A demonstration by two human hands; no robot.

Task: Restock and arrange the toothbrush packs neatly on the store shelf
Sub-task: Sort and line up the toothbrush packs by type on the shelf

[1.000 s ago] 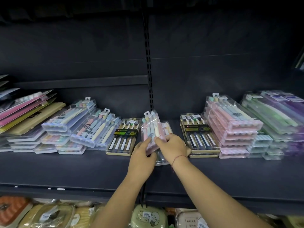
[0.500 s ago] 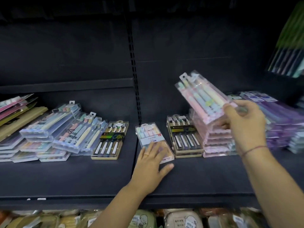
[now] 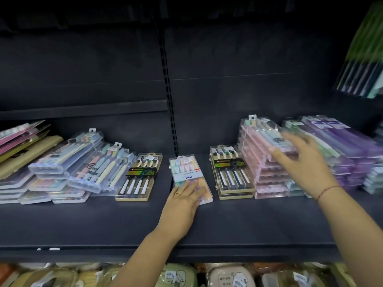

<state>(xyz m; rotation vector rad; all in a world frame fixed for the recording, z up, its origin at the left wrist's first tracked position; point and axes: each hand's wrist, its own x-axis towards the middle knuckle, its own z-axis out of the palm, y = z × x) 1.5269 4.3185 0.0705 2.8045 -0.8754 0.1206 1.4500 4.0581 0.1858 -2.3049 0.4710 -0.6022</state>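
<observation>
Fingers (image 3: 187, 188) of the left hand (image 3: 180, 206) straight and flat on a pastel toothbrush pack (image 3: 184, 170) at centre frame on the dark shelf (image 3: 103, 222), right hand (image 3: 300, 164) blurred, fingers spread loose over the pink pack stack (image 3: 262, 172) at centre right, gripping nothing

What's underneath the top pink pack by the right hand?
A stack of similar pink packs, lying flat on the shelf. The blurred right hand covers the top pack's near end.

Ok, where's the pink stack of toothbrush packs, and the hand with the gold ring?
Pink stack of toothbrush packs (image 3: 264, 180): head view, lower front edges.
Left hand with gold ring (image 3: 181, 206): head view, back of hand.
</observation>
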